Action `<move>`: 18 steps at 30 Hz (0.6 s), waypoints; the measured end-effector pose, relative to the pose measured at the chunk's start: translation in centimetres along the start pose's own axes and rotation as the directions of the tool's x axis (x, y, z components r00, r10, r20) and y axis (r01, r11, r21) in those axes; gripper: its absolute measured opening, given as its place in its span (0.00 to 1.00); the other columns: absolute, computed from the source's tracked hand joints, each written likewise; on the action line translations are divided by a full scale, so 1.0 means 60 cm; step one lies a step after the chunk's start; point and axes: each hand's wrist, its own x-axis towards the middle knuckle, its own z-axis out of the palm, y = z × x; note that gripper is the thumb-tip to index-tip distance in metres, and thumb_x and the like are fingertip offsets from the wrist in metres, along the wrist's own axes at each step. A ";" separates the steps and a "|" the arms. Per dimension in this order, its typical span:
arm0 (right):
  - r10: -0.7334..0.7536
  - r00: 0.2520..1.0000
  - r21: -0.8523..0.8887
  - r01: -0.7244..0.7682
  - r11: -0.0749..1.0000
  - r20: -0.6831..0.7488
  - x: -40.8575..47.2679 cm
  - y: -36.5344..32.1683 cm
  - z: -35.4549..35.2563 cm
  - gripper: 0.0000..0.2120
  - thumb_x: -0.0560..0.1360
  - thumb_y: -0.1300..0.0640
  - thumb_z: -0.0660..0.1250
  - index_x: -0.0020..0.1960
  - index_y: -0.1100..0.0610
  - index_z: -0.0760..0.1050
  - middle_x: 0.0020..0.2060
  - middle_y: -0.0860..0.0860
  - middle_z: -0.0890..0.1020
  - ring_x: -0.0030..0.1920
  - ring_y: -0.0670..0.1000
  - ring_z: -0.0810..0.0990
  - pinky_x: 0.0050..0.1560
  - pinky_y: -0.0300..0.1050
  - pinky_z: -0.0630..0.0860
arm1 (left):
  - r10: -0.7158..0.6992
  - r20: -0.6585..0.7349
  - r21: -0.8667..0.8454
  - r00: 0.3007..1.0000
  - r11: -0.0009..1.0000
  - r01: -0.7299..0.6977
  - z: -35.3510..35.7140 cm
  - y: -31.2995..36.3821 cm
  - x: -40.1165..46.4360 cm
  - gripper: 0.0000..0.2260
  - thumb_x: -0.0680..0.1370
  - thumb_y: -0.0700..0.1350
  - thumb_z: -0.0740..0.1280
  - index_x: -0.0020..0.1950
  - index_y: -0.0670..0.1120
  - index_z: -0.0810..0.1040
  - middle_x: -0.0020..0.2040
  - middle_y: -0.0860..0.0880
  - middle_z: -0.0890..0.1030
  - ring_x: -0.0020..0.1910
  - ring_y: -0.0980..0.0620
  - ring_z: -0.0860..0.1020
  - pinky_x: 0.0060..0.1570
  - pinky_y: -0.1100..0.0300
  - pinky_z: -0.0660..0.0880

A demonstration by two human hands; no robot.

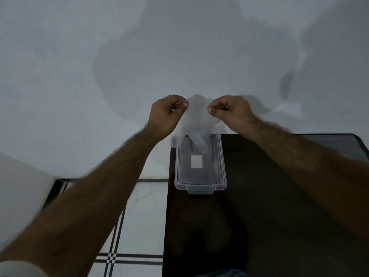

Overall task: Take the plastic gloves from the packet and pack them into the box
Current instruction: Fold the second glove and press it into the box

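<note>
A clear plastic glove [196, 124] hangs between my two hands, its fingers drooping down over the far end of the box. My left hand [166, 114] pinches its upper left edge and my right hand [229, 110] pinches its upper right edge. Below them a clear plastic box [200, 185] stands open on a dark table [269, 216], near the table's far left corner. A white label shows through the box's bottom. The packet is not in sight.
A pale wall fills the upper half, with shadows of my arms on it. White floor tiles with dark lines [139, 226] lie left of the table. The table's left edge runs right beside the box.
</note>
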 end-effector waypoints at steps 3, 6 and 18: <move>-0.075 0.996 -0.021 0.076 0.997 0.046 -0.030 0.012 0.005 0.06 0.78 0.55 0.77 0.53 0.56 0.87 0.47 0.48 0.89 0.50 0.48 0.87 0.56 0.39 0.83 | 0.129 0.002 0.101 0.992 0.987 -0.129 -0.002 -0.002 -0.033 0.06 0.84 0.43 0.71 0.56 0.45 0.87 0.52 0.53 0.88 0.49 0.60 0.83 0.50 0.68 0.77; -0.137 0.985 -0.094 0.147 0.985 0.110 -0.049 0.041 0.023 0.05 0.78 0.56 0.76 0.53 0.56 0.88 0.48 0.45 0.88 0.50 0.42 0.86 0.56 0.36 0.80 | 0.209 0.064 0.205 0.976 0.954 -0.218 0.003 -0.018 -0.068 0.07 0.84 0.44 0.70 0.58 0.44 0.87 0.54 0.50 0.89 0.53 0.52 0.86 0.58 0.60 0.79; -0.114 0.908 -0.417 0.294 0.860 0.404 -0.048 0.175 0.061 0.07 0.79 0.55 0.73 0.55 0.54 0.87 0.50 0.50 0.88 0.50 0.50 0.83 0.57 0.55 0.80 | 0.219 0.441 0.501 0.870 0.744 -0.441 0.052 -0.136 -0.120 0.09 0.81 0.46 0.67 0.54 0.48 0.87 0.46 0.52 0.89 0.41 0.48 0.86 0.54 0.50 0.77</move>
